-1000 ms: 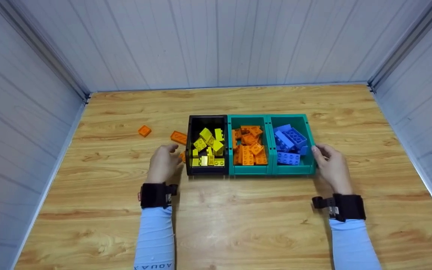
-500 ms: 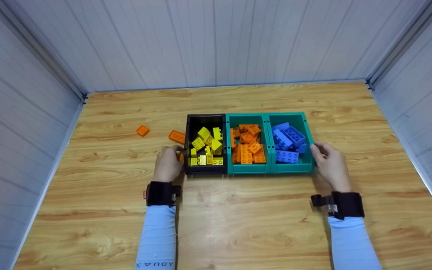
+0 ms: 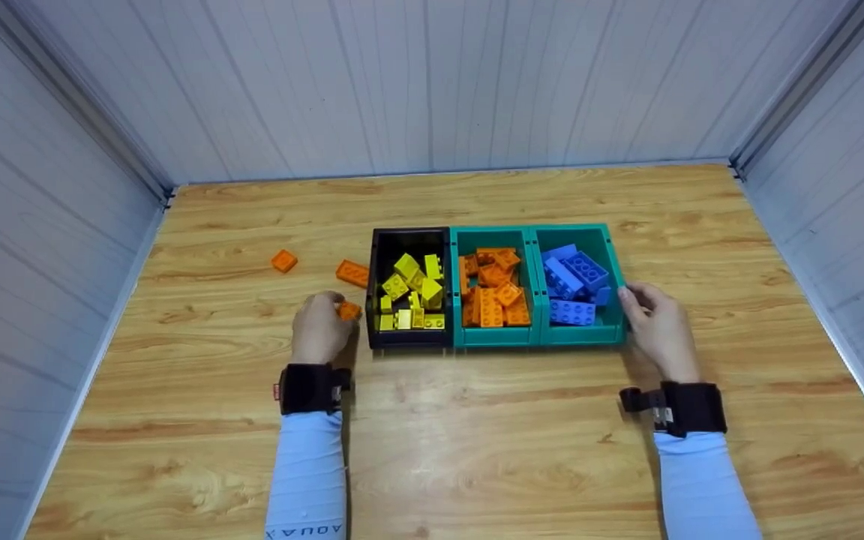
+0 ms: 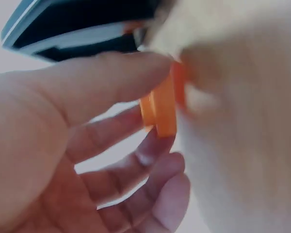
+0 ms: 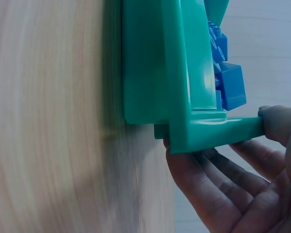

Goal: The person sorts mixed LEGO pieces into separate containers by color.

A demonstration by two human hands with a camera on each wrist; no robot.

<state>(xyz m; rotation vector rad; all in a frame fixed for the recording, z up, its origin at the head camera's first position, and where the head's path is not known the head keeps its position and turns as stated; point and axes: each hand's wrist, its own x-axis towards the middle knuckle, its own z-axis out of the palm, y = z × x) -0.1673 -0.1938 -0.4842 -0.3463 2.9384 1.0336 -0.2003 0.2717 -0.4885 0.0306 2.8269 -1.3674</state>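
Note:
Between thumb and fingers, my left hand (image 3: 319, 330) pinches a small orange toy brick (image 3: 349, 310) just left of the black bin (image 3: 411, 339). The left wrist view shows that orange brick (image 4: 162, 107) upright under the thumb, a little blurred. My right hand (image 3: 661, 330) grips the right side wall of the outer green bin (image 3: 582, 337). In the right wrist view the thumb is on the rim of this green bin (image 5: 145, 63) and the fingers lie beneath it. Blue bricks (image 3: 573, 313) fill that bin.
Yellow bricks (image 3: 432, 292) lie in the black bin, and orange bricks (image 3: 490, 307) in the middle green bin (image 3: 496, 339). The three bins stand side by side. Left of them on the wooden table (image 3: 477, 450) lie a long orange brick (image 3: 352, 273) and a square orange one (image 3: 284, 261).
My left hand reached in beside the black bin, took hold of the small orange brick and drew it slightly left. The right hand keeps its grip on the green bin.

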